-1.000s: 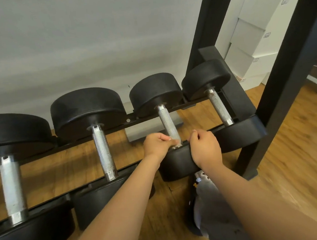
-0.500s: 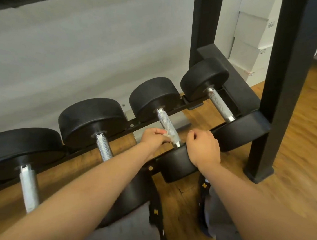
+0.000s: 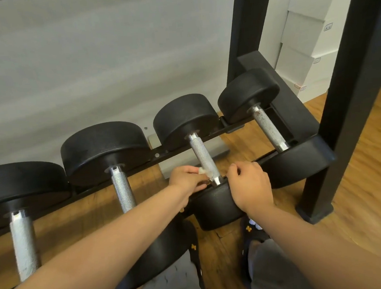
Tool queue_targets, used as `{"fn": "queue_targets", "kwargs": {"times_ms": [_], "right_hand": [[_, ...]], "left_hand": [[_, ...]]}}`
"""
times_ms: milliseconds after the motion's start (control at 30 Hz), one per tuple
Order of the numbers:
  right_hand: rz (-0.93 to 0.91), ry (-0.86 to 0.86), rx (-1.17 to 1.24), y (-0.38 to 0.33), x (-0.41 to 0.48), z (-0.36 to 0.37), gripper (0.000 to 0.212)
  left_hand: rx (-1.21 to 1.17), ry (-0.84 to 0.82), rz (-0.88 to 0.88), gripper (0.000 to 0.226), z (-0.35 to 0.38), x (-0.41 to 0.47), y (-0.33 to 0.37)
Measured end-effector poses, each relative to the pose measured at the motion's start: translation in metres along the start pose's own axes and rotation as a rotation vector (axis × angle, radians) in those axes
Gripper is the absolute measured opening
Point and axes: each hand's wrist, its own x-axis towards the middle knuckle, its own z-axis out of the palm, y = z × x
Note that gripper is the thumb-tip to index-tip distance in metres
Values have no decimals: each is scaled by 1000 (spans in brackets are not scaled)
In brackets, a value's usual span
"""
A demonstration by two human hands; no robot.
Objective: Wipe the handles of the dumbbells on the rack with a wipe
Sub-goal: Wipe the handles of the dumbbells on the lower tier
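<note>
Two hands in on one dumbbell here, third along the rack (image 3: 177,150)! The left hand (image 3: 187,178) has its fingers curled in tight, pinching a small white wipe (image 3: 202,171) against the left side of the knurled handle (image 3: 204,158), right down at the near end where the bar meets its collar. The right hand (image 3: 250,185) is curled over the top of that dumbbell's near head (image 3: 214,207), gripping it at the rack's front edge, steadying it by the look of things. Both forearms reach forward and down, wrists fairly straight. So this handle is the one being wiped, and the wipe sits only at its bottom end. The next move, I'd say, calls for wrapping the wipe round the bar and sliding it up toward the far head. Out at the rack's right end the last handle (image 3: 268,128) shows brownish specks near its top. To the left lie the second handle (image 3: 122,189) and the leftmost handle (image 3: 24,244)
</note>
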Motion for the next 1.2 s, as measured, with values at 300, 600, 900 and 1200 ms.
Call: {"fn": "queue_targets", "kwargs": {"times_ms": [300, 600, 900, 1200], "right_hand": [[3, -5, 8, -1, -1, -1, 37], [-10, 0, 27, 1, -1, -1, 38], [-7, 11, 45, 3, 2, 1, 36], [-10, 8, 38, 4, 1, 1, 36]], "left_hand": [[52, 3, 127, 12, 0, -2, 2], [-45, 47, 113, 15, 2, 4, 6], [-357, 254, 104, 9, 13, 17, 28], [-175, 354, 225, 7, 16, 19, 26]]}}
